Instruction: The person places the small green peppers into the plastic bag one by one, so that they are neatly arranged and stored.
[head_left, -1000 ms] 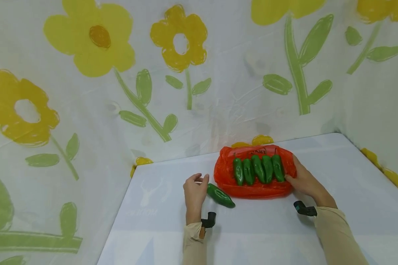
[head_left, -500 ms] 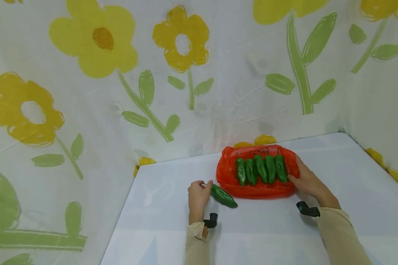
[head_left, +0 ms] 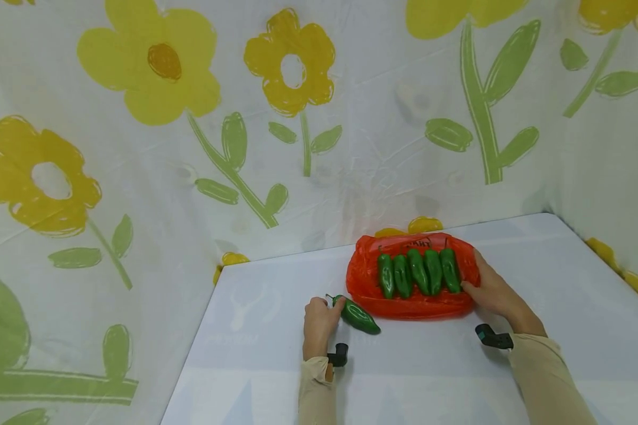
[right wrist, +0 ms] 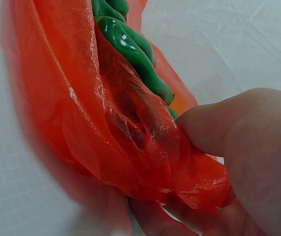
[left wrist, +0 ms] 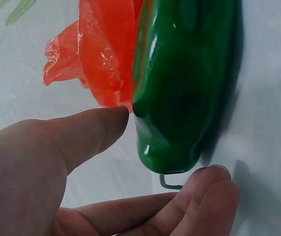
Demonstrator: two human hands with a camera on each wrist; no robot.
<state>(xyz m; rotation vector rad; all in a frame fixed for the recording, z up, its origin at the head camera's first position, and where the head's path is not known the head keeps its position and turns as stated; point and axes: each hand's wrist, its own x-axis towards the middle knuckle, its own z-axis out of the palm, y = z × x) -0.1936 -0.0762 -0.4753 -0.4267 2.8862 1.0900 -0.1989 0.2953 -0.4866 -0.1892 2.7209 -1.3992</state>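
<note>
A single green pepper (head_left: 360,316) lies on the table left of a red plastic bag (head_left: 409,306). My left hand (head_left: 321,321) is at its stem end. In the left wrist view the thumb tip meets the side of this green pepper (left wrist: 180,88), while the bent fingers (left wrist: 209,196) are beside the thin curved stem, with a gap between thumb and fingers. My right hand (head_left: 494,289) grips the bag's right end, thumb over the rim and fingers low on the outside. Several green peppers (head_left: 417,271) stand in a row inside the opened bag.
The white table (head_left: 255,354) ends at a back edge against a curtain (head_left: 372,147) printed with yellow flowers. Small black cameras sit on both wrists, the left wrist camera (head_left: 339,355) close to the table.
My left hand has lowered slightly and come closer to the loose pepper, its thumb now at the pepper's side. The right hand keeps its hold on the bag; the view has shifted slightly.
</note>
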